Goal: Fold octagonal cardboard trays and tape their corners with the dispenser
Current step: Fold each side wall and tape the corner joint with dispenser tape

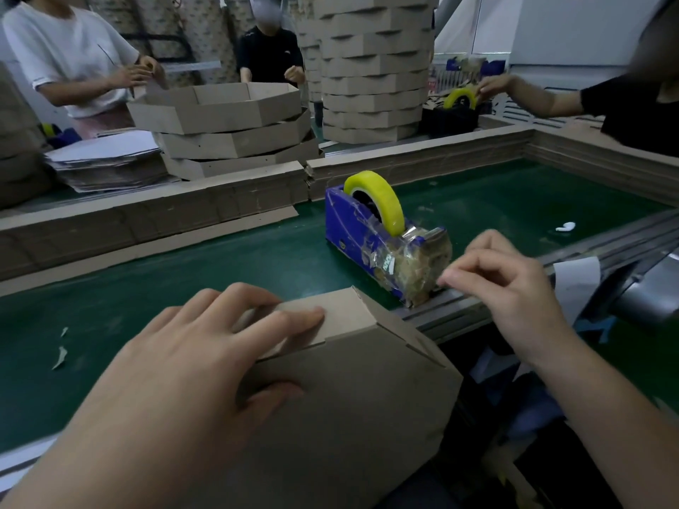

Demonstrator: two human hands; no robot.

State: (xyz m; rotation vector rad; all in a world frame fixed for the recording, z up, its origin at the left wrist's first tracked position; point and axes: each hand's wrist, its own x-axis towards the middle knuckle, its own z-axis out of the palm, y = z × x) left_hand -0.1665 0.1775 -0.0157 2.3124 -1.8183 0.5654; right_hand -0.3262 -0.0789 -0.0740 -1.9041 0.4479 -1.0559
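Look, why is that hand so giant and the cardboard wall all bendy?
In the head view, the wide-angle lens swells the near left hand and bows the cardboard border; the right hand looks slightly smeared at its fingertips, near the tape dispenser.

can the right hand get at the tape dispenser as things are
Probably yes: the right hand hovers at the front end of the tape dispenser, with nothing between them.

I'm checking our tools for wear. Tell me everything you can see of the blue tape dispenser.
The tape dispenser is blue, plastic-looking, standing upright on the green belt beside the metal rail. A yellow tape roll sits in its top. Old clear tape scraps wrap its front end. The right hand pinches the tape end at its cutter.
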